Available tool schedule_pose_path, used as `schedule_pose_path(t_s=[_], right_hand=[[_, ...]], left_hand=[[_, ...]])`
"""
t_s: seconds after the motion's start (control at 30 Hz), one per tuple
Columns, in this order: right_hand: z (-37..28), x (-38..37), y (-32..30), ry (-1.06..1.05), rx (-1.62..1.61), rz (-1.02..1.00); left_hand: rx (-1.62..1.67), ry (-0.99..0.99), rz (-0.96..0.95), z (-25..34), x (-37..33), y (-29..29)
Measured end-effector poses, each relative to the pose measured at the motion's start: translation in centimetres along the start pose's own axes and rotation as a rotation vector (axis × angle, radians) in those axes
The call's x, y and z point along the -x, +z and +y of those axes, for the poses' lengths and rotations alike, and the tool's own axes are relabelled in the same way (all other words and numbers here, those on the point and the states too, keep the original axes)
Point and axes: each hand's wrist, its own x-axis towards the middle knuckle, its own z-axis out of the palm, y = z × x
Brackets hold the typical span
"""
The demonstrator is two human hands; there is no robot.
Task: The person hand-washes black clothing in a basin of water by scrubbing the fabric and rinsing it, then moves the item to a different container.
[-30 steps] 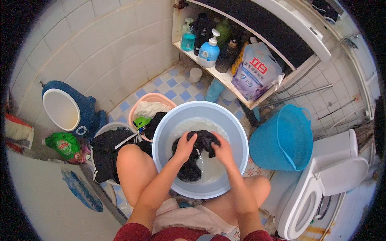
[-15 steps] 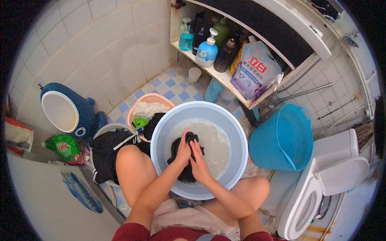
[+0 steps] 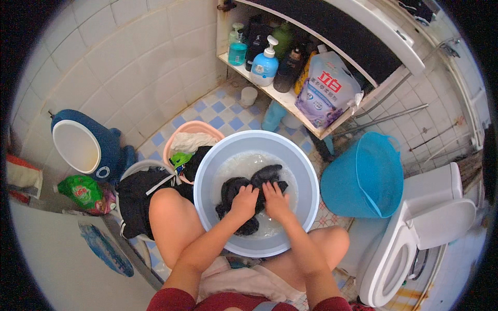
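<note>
A wet black garment [image 3: 236, 189] lies bunched in cloudy, sudsy water inside a large light-blue basin [image 3: 308, 199] between my knees. My left hand [image 3: 245, 203] is closed on the near middle of the cloth, its fingertips bent over a fold. Close beside it, my right hand [image 3: 276, 203] grips the right part, fingers slightly apart over the dark fabric and the thumb hidden. One end of the garment sticks up beyond the right fingers toward the basin's far side. Part of the cloth hangs into the water below the left hand.
Left of the basin sit a pink tub [image 3: 168, 140] of clothes and a pail with black clothing [image 3: 140, 199]. A tall blue bucket [image 3: 358, 181] and a white toilet [image 3: 391, 264] stand to the right. Beyond, a low shelf [image 3: 282, 96] holds several bottles and a detergent pouch [image 3: 328, 89].
My hands were pressed together around the bunched garment; now they are apart, lower over the water. The cloth has spread out, with one end reaching toward the far right.
</note>
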Motion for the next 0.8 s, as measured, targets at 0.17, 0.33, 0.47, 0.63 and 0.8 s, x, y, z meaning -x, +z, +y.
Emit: schedule_pose_path(t_s=[0.17, 0.33, 0.47, 0.63, 0.8], right_hand=[[-2.3, -1.3, -7.5, 0.118, -0.035, -0.597], [-0.5, 0.2, -5.2, 0.042, -0.301, -0.177], [3.5, -2.0, -0.6, 0.121, -1.036, -0.01], [1.9, -2.4, -3.9, 0.504, -1.964, 0.013], [-2.0, -1.3, -6.4, -0.012, -1.12, 0.327]], left_hand=[[-0.024, -0.203, -0.212, -1.3, 0.4, -1.4], [0.611, -0.035, -0.122, 1.7, -1.1, -6.7], [0.931, -0.346, 0.33, -0.8, -2.7, -7.3], [0.535, -0.312, 0.007, -1.5, -1.4, -5.3], [0.872, -0.423, 0.152, -2.1, -2.4, -3.1]])
